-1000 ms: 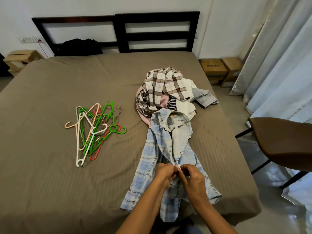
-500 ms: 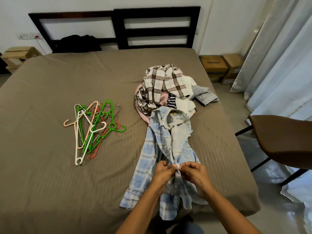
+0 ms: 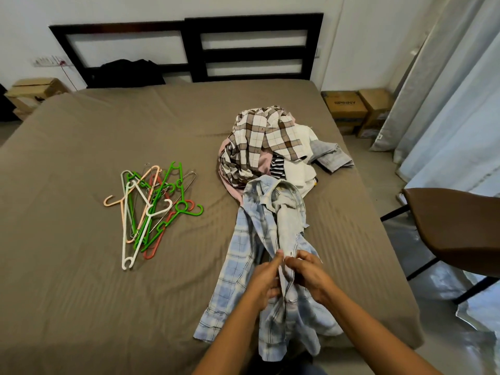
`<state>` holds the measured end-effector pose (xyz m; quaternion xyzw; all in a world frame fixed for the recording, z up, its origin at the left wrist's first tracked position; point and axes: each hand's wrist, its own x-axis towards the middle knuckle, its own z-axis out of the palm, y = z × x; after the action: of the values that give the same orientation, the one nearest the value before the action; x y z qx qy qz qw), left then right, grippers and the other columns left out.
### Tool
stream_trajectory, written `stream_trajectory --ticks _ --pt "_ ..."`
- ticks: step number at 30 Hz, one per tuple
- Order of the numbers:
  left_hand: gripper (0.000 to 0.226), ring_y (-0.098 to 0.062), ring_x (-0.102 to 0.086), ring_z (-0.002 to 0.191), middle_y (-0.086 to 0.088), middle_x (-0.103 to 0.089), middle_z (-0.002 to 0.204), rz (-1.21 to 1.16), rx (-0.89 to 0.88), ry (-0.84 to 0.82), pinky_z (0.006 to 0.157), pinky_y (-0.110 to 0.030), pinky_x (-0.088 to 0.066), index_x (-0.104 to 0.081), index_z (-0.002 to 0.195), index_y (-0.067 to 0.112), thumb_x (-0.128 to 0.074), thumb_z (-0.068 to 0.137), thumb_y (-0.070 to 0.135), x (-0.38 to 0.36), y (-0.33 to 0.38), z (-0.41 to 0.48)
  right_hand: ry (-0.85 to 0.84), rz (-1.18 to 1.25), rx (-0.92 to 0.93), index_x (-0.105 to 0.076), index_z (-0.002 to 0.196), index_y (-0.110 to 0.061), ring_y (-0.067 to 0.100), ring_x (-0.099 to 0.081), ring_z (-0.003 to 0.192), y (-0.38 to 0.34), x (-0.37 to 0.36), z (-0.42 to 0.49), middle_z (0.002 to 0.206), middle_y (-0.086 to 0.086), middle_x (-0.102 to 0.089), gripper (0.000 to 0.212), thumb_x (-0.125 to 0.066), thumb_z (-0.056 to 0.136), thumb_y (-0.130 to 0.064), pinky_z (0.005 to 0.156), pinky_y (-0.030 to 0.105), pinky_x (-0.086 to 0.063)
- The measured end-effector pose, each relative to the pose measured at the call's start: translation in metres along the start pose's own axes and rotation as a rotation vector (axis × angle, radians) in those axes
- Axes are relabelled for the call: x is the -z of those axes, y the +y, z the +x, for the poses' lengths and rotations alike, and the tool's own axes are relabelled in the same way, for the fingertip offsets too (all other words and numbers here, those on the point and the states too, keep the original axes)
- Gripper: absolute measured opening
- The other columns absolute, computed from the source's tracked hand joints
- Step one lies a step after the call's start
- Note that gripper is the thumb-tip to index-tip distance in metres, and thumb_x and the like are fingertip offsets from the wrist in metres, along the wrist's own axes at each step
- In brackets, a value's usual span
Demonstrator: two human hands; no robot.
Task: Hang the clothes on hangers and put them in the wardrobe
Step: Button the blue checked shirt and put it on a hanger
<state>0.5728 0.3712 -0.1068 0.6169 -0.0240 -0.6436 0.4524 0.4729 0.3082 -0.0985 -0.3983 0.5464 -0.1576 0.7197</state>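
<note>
- Head view: my left hand [image 3: 266,277] and right hand [image 3: 311,274] both pinch the front of the blue plaid shirt [image 3: 243,255], lying on the bed's [image 3: 81,293] near edge.
- Hangers [image 3: 151,209] lie left; clothes pile [image 3: 265,142] beyond.

blue plaid shirt [image 3: 243,255], taupe bed [image 3: 108,307] (striped)

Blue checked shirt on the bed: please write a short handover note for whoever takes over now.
Left hand and right hand: both pinch the front edge of the blue checked shirt, which lies on the bed.
Hangers: loose pile left of the shirt, none in use.
Clothes heap: beyond the shirt's collar.
Done: nothing hung yet.
Left: put the shirt on a hanger, then the heap; wardrobe not in view.
</note>
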Motion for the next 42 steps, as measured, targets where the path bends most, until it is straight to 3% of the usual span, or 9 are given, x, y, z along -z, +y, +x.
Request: stream_trajectory --ticks 2,7,12,16,19,23,27,34,42 --pt "0.024 -0.009 -0.06 0.052 -0.003 -0.067 0.068 -0.019 -0.026 0.021 0.048 -0.019 -0.048 -0.065 0.093 0.006 -0.063 0.089 0.03 -0.001 0.007 0.004 -0.009 -0.019 0.051 -0.056 0.074 -0.008 0.016 -0.051 0.054 0.0 0.005 -0.005 0.066 0.012 -0.054 0.015 -0.057 0.088 0.0 0.054 0.026 -0.043" --pt "0.006 -0.014 -0.067 0.059 -0.011 -0.069 0.07 -0.337 -0.025 -0.019 0.057 -0.023 -0.057 -0.055 0.088 0.0 -0.052 0.093 0.0 0.0 0.018 0.009 0.1 -0.01 0.141 -0.055 0.07 -0.01 0.009 -0.041 0.047 -0.013 0.025 -0.013 0.054 0.001 -0.046 0.023 -0.053 0.093 -0.007 0.049 0.021 -0.036" --pt "0.026 -0.01 -0.056 0.057 -0.003 -0.061 0.072 -0.02 0.042 0.078 0.045 -0.018 -0.046 -0.06 0.094 0.008 -0.065 0.088 0.032 -0.021 0.011 0.011 -0.004 0.183 0.112 -0.058 0.08 -0.001 0.013 -0.062 0.053 -0.02 0.024 -0.027 0.065 0.011 -0.064 0.02 -0.045 0.095 -0.002 0.05 0.023 -0.052" --pt "0.02 -0.013 -0.054 0.05 -0.009 -0.058 0.074 0.076 0.06 0.123 0.033 -0.015 -0.036 -0.052 0.094 0.004 -0.068 0.083 0.005 -0.029 0.007 0.014 -0.072 0.276 0.112 -0.056 0.096 0.005 0.023 -0.063 0.064 -0.021 0.02 -0.037 0.083 0.021 -0.062 0.015 -0.042 0.096 0.0 0.058 0.031 -0.057" --pt "0.011 -0.01 -0.054 0.04 -0.012 -0.061 0.072 0.053 0.018 0.106 0.033 -0.015 -0.038 -0.06 0.091 0.001 -0.06 0.084 -0.007 -0.029 0.006 0.013 0.031 0.153 0.199 -0.057 0.083 0.003 0.016 -0.058 0.054 -0.019 0.023 -0.038 0.06 0.006 -0.063 0.018 -0.045 0.096 0.0 0.047 0.023 -0.051" --pt "0.008 -0.016 -0.065 0.066 -0.008 -0.067 0.08 -0.176 -0.06 0.001 0.053 -0.024 -0.055 -0.063 0.095 0.006 -0.057 0.091 0.002 -0.023 0.008 0.008 0.22 -0.172 0.407 -0.063 0.074 -0.006 0.019 -0.05 0.049 -0.011 0.039 -0.028 0.055 0.01 -0.058 0.015 -0.06 0.089 -0.006 0.052 0.033 -0.041" --pt "0.004 -0.011 -0.066 0.061 -0.002 -0.069 0.069 -0.171 -0.177 -0.049 0.055 -0.022 -0.055 -0.066 0.086 0.006 -0.062 0.088 0.006 -0.016 0.012 -0.004 0.288 -0.306 0.472 -0.067 0.076 -0.014 0.031 -0.056 0.053 -0.009 0.037 -0.029 0.06 0.01 -0.064 0.008 -0.068 0.084 -0.013 0.055 0.043 -0.047" --pt "0.007 -0.018 -0.063 0.079 -0.005 -0.07 0.08 0.086 -0.28 -0.061 0.074 -0.033 -0.05 -0.073 0.085 0.011 -0.071 0.082 0.017 -0.01 0.011 -0.014 0.312 -0.47 0.535 -0.075 0.076 -0.016 0.004 -0.067 0.068 -0.015 0.022 -0.04 0.066 -0.011 -0.069 0.004 -0.075 0.078 -0.013 0.066 0.027 -0.055" --pt "0.019 -0.017 -0.048 0.061 -0.008 -0.053 0.063 0.266 -0.399 -0.01 0.056 -0.025 -0.04 -0.07 0.081 0.004 -0.072 0.081 0.023 -0.006 0.01 -0.015 0.317 -0.47 0.5 -0.075 0.069 -0.017 0.01 -0.068 0.064 -0.011 0.021 -0.036 0.064 -0.006 -0.071 0.011 -0.075 0.077 -0.011 0.063 0.035 -0.055"
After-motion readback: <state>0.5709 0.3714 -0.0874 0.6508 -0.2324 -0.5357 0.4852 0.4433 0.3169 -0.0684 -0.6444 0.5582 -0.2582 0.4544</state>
